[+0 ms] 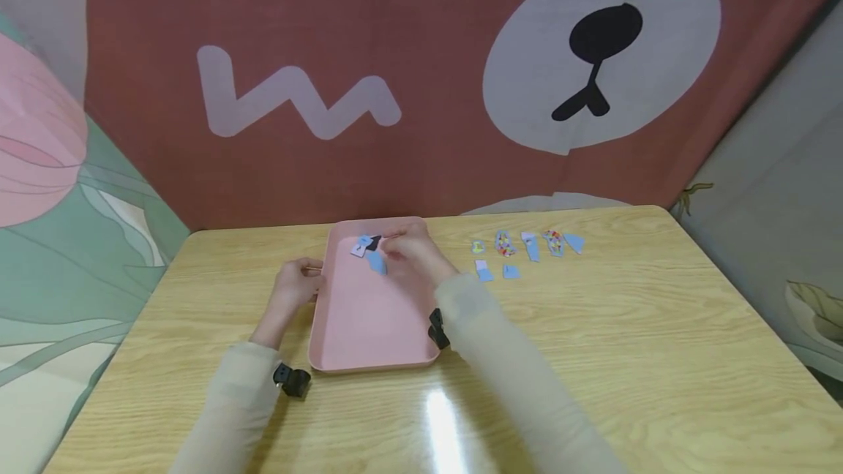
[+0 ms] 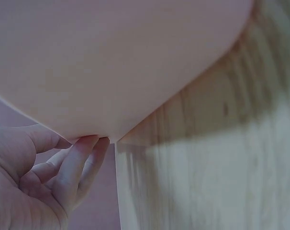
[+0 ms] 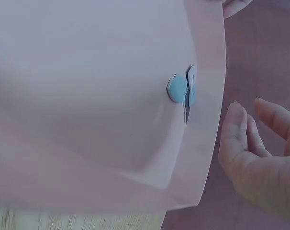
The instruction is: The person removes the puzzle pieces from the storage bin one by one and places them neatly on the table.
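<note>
A pink tray [image 1: 375, 328] lies on the wooden table, and my left hand [image 1: 295, 285] pinches its left rim between thumb and fingertips. Close by in the left wrist view, the fingers [image 2: 73, 167] press against the tray's side. My right hand [image 1: 413, 249] hovers over the tray's far right part. Its thumb and fingers are loosely bent and apart, with nothing visible between them in the right wrist view. At the tray's far end lie a few small flat pieces: a light blue piece [image 1: 377, 262], a dark piece [image 1: 374, 243] and a whitish piece [image 1: 358, 249], some overlapping.
Right of the tray, several flat pieces lie in two rough rows, among them a multicoloured dotted piece [image 1: 504, 243], a plain blue piece [image 1: 575, 243] and a blue-and-pink piece [image 1: 484, 271]. A brown patterned cloth [image 1: 448, 167] hangs behind the table [image 1: 626, 357].
</note>
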The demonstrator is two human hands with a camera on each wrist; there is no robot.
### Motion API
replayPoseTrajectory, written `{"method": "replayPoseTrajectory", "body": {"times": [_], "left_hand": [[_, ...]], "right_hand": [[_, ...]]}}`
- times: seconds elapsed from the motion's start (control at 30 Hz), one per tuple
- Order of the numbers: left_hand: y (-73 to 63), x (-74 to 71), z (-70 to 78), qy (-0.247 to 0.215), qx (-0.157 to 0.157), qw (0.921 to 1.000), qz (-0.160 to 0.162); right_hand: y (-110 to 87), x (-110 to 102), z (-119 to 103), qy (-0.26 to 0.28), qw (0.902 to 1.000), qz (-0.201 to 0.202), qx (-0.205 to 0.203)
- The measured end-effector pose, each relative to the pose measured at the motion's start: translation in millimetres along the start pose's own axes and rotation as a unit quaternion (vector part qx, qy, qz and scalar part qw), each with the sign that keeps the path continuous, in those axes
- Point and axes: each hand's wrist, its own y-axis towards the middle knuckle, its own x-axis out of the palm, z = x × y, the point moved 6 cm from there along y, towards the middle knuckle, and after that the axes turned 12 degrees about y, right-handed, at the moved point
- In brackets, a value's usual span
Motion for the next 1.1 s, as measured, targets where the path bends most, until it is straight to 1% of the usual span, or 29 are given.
{"method": "replayPoseTrajectory", "body": {"times": [0.07, 0.23, 0.37, 0.5, 0.83, 1.0, 1.1], "left_hand": [[0.6, 1.1, 0.3, -0.002, 0.001, 1.0000, -0.001], [0.2, 3.5, 1.2, -0.011, 0.006, 0.9999, -0.006], [0.5, 5.7, 1.4, -0.013, 0.006, 0.9999, -0.007], [-0.3, 7.2, 2.5, -0.012, 0.003, 0.9999, -0.006], [-1.7, 9.4, 5.3, -0.017, 0.007, 0.9997, -0.013], [-1.5, 9.9, 4.4, -0.012, 0.003, 0.9998, -0.016], [-1.5, 9.8, 4.4, -0.011, 0.000, 0.9998, -0.016]], "right_hand": [[12.3, 0, 8, -0.006, 1.0000, 0.003, -0.001], [12.6, 5, 10, -0.047, 0.9987, -0.017, -0.009], [12.6, 7, 12, -0.078, 0.9962, -0.029, -0.024], [15.0, 7, 17, -0.088, 0.9951, -0.036, -0.030], [26.4, 1, 34, -0.136, 0.9901, -0.023, -0.027], [28.1, 2, 38, -0.160, 0.9861, -0.016, -0.042], [27.8, 2, 40, -0.165, 0.9848, -0.009, -0.053]]}}
